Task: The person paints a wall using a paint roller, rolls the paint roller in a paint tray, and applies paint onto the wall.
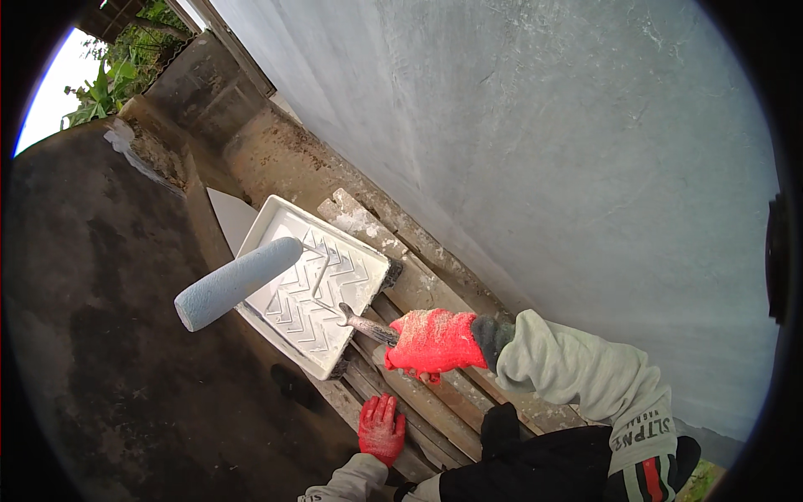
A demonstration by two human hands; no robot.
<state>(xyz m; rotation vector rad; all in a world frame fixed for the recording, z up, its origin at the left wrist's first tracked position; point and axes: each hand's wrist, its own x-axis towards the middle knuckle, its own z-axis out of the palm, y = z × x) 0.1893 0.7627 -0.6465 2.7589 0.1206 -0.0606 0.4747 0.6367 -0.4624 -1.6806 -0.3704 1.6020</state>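
My right hand (435, 341), in a red knit work glove, is closed around the handle of a paint roller (238, 283). The roller's pale blue-grey sleeve hangs over the white paint tray (355, 289), reaching past its left edge. I cannot tell whether the sleeve touches the tray. White paint coats the tray's zigzag-ribbed slope. My left hand (381, 429), gloved in red too, lies on the wooden planks near the tray's lower corner, fingers stretched out and holding nothing.
Long wooden planks (427, 289) with white splashes carry the tray. A pale grey-blue wall (519, 142) rises along the right. To the left stands a dark, stained surface (109, 318). Beyond a low ledge, green plants (104, 88) show at the upper left.
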